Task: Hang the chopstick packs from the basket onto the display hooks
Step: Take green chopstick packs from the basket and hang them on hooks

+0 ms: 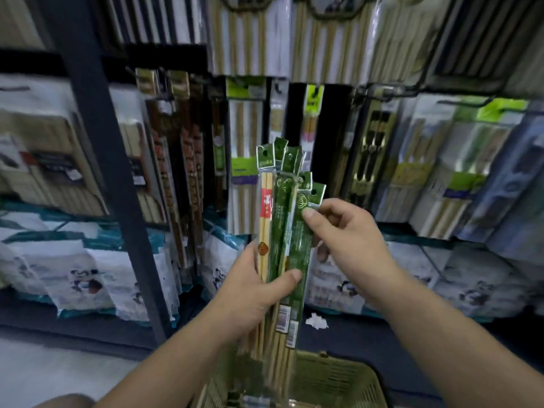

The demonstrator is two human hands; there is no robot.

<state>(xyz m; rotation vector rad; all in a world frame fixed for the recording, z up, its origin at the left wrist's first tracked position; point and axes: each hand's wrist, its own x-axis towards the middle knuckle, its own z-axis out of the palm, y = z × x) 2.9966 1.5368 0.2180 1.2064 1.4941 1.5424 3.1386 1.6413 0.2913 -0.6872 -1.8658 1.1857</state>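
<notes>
The green plastic basket (pixel 338 381), its walls an open lattice, is sitting lowest in view. Just above it the left hand (pixel 250 298) is gripping a fanned, upright bundle of chopstick packs (pixel 278 219). The packs are showing as long, glossy clear sleeves with green hole-punched headers over pale wooden sticks, and the right hand (pixel 350 234) is pinching the top of the rightmost pack (pixel 301 245).

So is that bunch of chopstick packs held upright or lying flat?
Upright: left hand grips the chopstick packs mid-length, hang tabs on top; right hand pinches one.
</notes>
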